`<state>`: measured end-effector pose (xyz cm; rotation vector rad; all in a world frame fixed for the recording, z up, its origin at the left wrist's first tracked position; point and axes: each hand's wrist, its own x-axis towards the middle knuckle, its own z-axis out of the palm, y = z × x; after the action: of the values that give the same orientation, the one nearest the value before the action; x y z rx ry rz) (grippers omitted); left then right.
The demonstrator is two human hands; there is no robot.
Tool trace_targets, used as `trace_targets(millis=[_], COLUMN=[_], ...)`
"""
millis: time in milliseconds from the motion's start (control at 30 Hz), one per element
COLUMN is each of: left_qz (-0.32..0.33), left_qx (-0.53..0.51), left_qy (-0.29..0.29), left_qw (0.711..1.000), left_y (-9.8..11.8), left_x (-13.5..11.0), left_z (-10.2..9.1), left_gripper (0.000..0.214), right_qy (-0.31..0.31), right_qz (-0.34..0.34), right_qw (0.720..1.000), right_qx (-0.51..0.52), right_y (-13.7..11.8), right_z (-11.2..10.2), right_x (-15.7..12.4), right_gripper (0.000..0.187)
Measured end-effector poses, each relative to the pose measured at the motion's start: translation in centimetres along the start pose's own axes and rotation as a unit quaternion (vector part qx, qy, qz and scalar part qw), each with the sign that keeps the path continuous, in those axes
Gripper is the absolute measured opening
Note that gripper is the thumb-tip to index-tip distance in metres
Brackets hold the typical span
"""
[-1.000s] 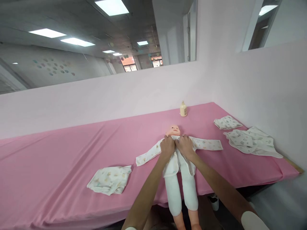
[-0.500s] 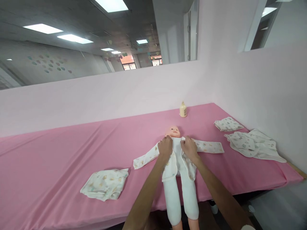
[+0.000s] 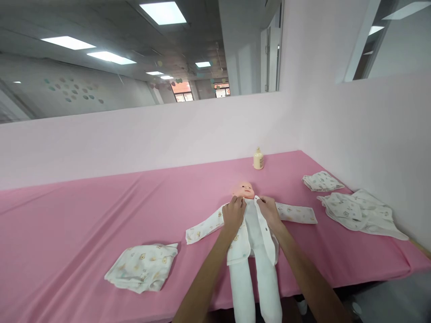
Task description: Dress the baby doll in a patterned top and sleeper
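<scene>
A baby doll (image 3: pixel 248 190) in a white undersuit lies on its back, its legs pointing toward me. Over it is a small printed white jacket (image 3: pixel 239 246), its front parted and both sleeves spread outward. My left hand (image 3: pixel 233 212) is closed on the jacket's front edge near the collar, left of the doll's chest. On the other side, my right hand (image 3: pixel 268 210) pinches the opposite front edge just below the neck. Some snaps show along that turned edge. The doll's arms are hidden.
A folded printed cloth (image 3: pixel 143 268) lies at the left on the pink sheet (image 3: pixel 84 215). A cream pump bottle (image 3: pixel 258 159) stands by the wall. At the right are a folded cloth (image 3: pixel 322 181) and a spread white garment (image 3: pixel 365 211). A mirror (image 3: pixel 134 85) hangs behind.
The right front panel of the jacket has turned so that its edge with snaps shows. Both hands stay near the collar, fingers slightly shifted. The view has tilted up a little.
</scene>
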<state>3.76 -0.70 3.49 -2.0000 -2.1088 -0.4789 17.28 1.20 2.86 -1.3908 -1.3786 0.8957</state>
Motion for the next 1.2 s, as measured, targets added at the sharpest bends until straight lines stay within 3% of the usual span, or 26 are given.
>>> trace_targets(millis=[200, 400, 800, 1000, 1200], left_qz=[0.05, 0.068, 0.05, 0.047, 0.031], left_qx=[-0.015, -0.012, -0.016, -0.041, -0.126], left_qy=[0.038, 0.022, -0.047, -0.045, -0.035], left_qw=[0.998, 0.997, 0.998, 0.997, 0.991], left_y=[0.0, 0.1, 0.4, 0.3, -0.1], left_x=[-0.3, -0.3, -0.5, -0.7, -0.6], left_z=[0.7, 0.6, 0.5, 0.2, 0.5], left_gripper=[0.034, 0.035, 0.033, 0.027, 0.028], right_qy=[-0.001, -0.015, 0.011, 0.003, -0.007], right_qz=[-0.029, -0.049, -0.033, -0.025, -0.063], right_qw=[0.999, 0.997, 0.995, 0.991, 0.991], right_qx=[0.028, 0.055, 0.091, 0.132, 0.114], right_y=[-0.2, 0.2, -0.3, -0.2, -0.8], right_z=[1.3, 1.7, 2.5, 2.7, 2.6], right_x=[1.0, -0.1, -0.8, -1.8, -2.9], right_gripper=[0.027, 0.031, 0.028, 0.026, 0.028])
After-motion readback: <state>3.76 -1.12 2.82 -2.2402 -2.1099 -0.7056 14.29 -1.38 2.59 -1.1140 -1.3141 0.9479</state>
